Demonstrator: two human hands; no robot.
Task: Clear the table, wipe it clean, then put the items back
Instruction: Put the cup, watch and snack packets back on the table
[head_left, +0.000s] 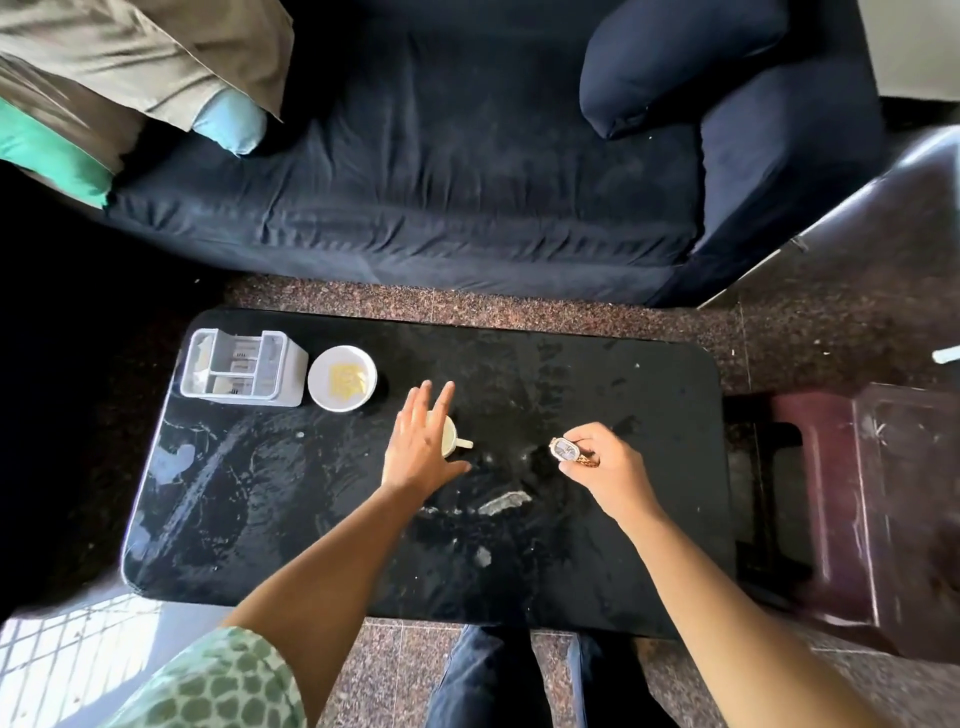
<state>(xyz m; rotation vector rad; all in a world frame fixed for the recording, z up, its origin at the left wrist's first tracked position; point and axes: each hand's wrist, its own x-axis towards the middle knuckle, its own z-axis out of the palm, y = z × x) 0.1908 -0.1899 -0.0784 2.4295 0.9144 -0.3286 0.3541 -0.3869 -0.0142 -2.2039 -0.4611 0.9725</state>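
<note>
1. Hold the wristwatch (565, 449) pinched in the right hand (602, 462), fingers curled round its band, just above the middle of the counter (623, 519).
2. Judging by the wipe streaks, treat this as the putting-back stage; lay the watch down flat, face up, off the pale smears nearer the front edge.
3. Mind the left hand (421, 447): fingers straight and spread, gripping nothing, palm over the cream cup (451, 435) standing left of the watch.
4. Lift that hand straight up to avoid catching the cup's handle.
5. Leave the bowl (342, 378) and grey organizer (241, 369) undisturbed at the far left.
</note>
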